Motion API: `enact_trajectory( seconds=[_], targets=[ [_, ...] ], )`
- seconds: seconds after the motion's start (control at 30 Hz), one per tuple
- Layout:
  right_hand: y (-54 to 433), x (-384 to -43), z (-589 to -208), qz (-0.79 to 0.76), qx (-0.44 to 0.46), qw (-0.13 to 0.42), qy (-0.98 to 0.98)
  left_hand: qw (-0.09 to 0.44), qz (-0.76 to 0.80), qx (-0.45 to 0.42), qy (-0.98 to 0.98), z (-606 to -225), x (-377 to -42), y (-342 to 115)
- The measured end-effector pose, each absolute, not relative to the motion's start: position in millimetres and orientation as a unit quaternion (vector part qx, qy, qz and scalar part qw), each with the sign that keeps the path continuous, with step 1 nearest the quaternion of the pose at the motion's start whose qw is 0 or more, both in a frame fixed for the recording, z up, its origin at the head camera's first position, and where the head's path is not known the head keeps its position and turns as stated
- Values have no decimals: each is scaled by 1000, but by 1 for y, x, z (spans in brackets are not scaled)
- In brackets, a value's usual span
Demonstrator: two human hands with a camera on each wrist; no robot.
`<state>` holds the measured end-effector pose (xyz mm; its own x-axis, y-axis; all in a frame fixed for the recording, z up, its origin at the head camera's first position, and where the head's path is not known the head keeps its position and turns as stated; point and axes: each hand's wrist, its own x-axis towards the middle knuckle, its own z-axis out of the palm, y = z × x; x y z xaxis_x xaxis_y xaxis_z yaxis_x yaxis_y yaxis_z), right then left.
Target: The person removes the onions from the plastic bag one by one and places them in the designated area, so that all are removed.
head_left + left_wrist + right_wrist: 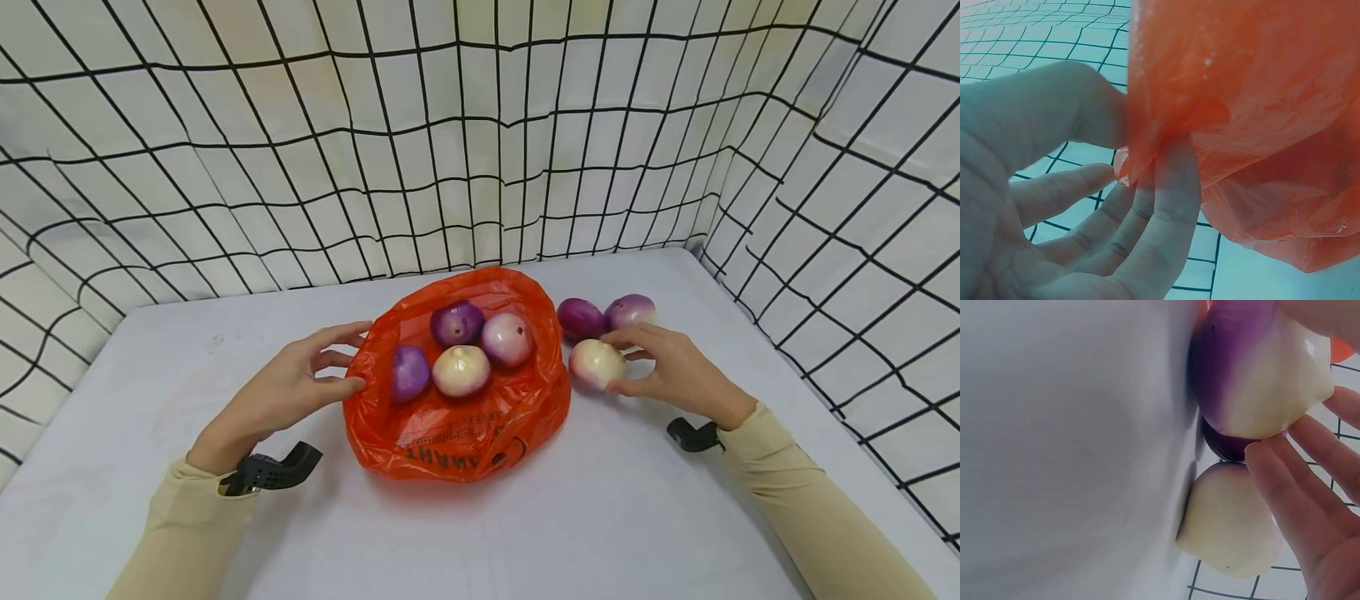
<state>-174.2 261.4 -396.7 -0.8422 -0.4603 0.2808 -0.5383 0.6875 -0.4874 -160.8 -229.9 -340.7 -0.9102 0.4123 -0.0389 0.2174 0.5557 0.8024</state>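
Note:
A red plastic bag (457,425) lies with its mouth wide, several purple and white onions (461,371) inside. At its left side, my left hand (307,375) pinches the rim; the left wrist view shows the thin film (1166,94) between thumb and fingers. Just right of the bag, my right hand (667,367) holds a pale onion (596,365) between thumb and fingertips. In the right wrist view this onion (1260,375) has one purple side and a whitish pointed end. Behind it lie a dark purple onion (580,319) and a lighter one (631,311).
A white-covered table (487,533) carries everything. Black wire grid (465,150) rises along the back and right edges, with white cloth behind it. Each wrist wears a black camera mount (273,468).

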Motion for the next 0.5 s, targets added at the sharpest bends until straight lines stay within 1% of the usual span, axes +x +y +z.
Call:
enact_trajectory(
  seconds=[0.5],
  targets=[
    [268,-173,-390,277,270,85,-918,105,432,186,876,-340,-160,-231]
  ],
)
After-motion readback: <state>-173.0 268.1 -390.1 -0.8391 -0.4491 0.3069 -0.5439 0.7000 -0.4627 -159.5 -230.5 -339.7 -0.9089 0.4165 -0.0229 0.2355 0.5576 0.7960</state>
